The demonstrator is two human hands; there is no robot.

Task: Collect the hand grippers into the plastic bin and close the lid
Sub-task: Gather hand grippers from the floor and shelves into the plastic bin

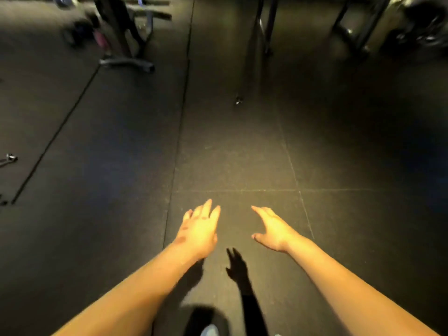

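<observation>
Bare forearms (135, 292) stretch out low over a gym's black rubber floor (230, 154), where a cross seam (242, 190) in the tiles runs just beyond the fingertips. Fingers (207, 209) of the left hand (198, 229) lie straight and close together, palm down. Those of the right hand (274, 229) are spread, thumb apart. Neither hand holds anything. No plastic bin and no plain hand gripper is in view. Well beyond the seam lies a small dark object (238, 101), too blurred to name. Far left of the seam, a metal piece (9, 158) pokes in at the frame's edge. The step in hand appears to be the search for a first gripper. Doing it well likely means closing on the small object and confirming what it is. The fingers should then curl round both handles so the spring cannot kick it loose, and the bin should be located before anything is carried.
</observation>
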